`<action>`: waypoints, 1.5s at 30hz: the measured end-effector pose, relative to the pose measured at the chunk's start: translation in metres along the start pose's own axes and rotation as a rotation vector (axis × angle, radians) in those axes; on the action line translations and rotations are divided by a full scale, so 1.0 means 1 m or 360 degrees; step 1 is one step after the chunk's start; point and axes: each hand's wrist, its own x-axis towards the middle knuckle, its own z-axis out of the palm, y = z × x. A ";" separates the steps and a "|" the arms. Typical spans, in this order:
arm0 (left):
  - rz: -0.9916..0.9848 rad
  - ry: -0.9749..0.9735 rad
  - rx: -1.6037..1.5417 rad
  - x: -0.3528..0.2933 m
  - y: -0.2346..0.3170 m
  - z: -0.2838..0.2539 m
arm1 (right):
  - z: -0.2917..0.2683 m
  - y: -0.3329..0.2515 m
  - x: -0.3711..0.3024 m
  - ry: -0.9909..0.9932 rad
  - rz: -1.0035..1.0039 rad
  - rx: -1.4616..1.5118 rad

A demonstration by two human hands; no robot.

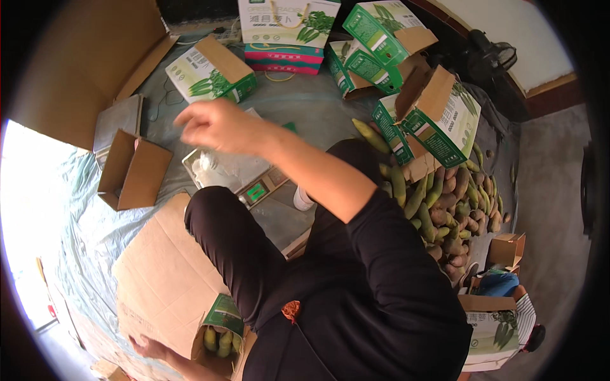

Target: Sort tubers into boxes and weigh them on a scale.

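Here the person sits on the floor with boxes all around. The left hand is at the bottom edge of the floor, down by the knee. It holds the side of a box, and its fingers are closed on the card. The box is open at the top and has a few green roots standing in it. There looks to be room for more, so I think the filling has only just begun.

The right hand is up in the air, above the scale in the middle of the floor. It is blurry. The fingers look loosely bent and I see nothing in it, but I cannot tell for sure.

The scale has a clear bag on its tray. A big pile of green and brown roots lies at the right edge of the floor, so a lot is left to pack. It is well apart from the held box, and the person's own legs lie between them.

More green boxes lie tipped and open at the far edge. A plain brown box sits near the left edge. A flat sheet of card lies beside the left knee. A fan stands in the far right corner.
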 end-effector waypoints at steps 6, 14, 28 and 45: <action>0.0531 -0.0405 -0.0369 0.011 0.175 0.051 | -0.140 0.019 -0.056 0.0460 0.0101 -0.0362; 0.1227 -0.0455 -0.0328 -0.024 0.301 0.065 | -0.281 0.069 -0.175 0.0725 0.0822 -0.2727; 0.1104 -0.0542 -0.0197 -0.033 0.290 0.056 | -0.352 0.101 -0.264 -0.0332 0.1623 -0.3311; 0.1152 -0.0388 -0.0392 -0.026 0.309 0.058 | -0.326 -0.011 -0.343 0.0096 0.1529 -0.3240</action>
